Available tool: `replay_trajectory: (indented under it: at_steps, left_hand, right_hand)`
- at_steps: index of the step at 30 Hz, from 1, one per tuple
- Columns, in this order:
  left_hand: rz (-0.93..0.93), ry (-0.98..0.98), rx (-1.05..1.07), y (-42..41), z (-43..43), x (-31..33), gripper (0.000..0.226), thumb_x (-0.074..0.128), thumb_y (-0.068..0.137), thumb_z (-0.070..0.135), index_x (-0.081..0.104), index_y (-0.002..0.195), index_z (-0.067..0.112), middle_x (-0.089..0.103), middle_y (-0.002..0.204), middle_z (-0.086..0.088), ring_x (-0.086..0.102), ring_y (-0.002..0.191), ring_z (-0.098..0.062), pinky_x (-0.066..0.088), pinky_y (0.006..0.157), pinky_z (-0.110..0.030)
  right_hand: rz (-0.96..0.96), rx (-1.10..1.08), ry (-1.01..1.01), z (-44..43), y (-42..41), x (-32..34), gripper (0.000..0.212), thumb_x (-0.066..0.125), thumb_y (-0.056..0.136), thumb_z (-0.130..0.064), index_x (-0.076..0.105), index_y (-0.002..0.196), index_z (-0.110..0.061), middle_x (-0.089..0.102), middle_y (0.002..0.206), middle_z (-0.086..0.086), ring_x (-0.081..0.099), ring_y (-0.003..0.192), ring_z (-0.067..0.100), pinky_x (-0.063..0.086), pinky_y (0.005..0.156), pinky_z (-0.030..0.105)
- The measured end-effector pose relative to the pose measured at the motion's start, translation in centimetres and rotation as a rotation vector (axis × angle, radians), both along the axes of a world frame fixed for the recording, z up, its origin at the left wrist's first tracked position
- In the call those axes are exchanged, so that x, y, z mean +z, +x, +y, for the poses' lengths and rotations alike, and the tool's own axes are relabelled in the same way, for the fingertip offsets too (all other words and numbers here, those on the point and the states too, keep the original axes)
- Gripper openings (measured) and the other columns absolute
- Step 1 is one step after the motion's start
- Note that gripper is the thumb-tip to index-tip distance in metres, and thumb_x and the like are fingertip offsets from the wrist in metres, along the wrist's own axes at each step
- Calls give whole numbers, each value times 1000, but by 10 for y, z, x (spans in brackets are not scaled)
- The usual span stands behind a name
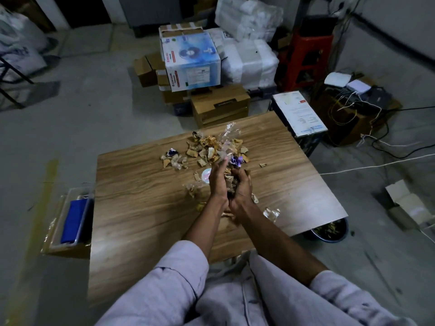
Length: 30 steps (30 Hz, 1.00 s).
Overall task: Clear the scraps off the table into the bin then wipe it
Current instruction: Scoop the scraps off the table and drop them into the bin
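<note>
Scraps of torn card and clear wrapper cover the far middle of the desk. The heap's long axis runs left to right, and stragglers trail toward us. The bin sits on the floor, tucked partly under the desk's near right corner, with some scraps in it. At the desk's left edge a clear tray carries a folded blue cloth. We hold both hands together above the desk, just this side of the heap. The left hand presses fairly straight fingers against a handful, and the right hand curls round it from the other side. The bin lies to our right and lower, so the right hand is nearer. We judge the load must swing right, past the desk edge, with the hands together lest bits drop. A crumpled foil wrapper lies beside the right forearm.
</note>
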<state>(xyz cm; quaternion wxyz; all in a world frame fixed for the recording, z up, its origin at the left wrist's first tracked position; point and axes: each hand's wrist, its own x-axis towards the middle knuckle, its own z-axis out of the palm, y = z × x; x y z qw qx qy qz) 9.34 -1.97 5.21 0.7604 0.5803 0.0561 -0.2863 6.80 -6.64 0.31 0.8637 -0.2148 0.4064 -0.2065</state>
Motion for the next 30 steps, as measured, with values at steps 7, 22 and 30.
replay_trajectory:
  at_steps: [7,22,30]
  left_hand:
    - [199,-236,-18,-15,-23,8,70,84,70,58,73,121,11,69,125,-19,66,109,-35,47,106,-50]
    - [521,-376,-508,-139,-145,25,56,73,83,60,65,122,20,70,104,7,65,94,-6,54,74,-19]
    - [595,-429,-540,-226,-255,15,55,74,89,45,67,125,5,62,122,-15,62,102,-24,52,85,-32]
  right_hand:
    - [-143,-73,-83,-19,-21,5,92,90,65,-24,48,142,4,55,144,32,55,133,47,53,104,51]
    - [-301,-416,-240,-115,-176,70,22,71,78,-4,62,95,-14,71,101,13,71,94,29,58,84,38]
    - [-245,-600,-142,-223,-259,57,18,67,80,-2,67,87,-19,73,93,3,71,94,25,57,87,39]
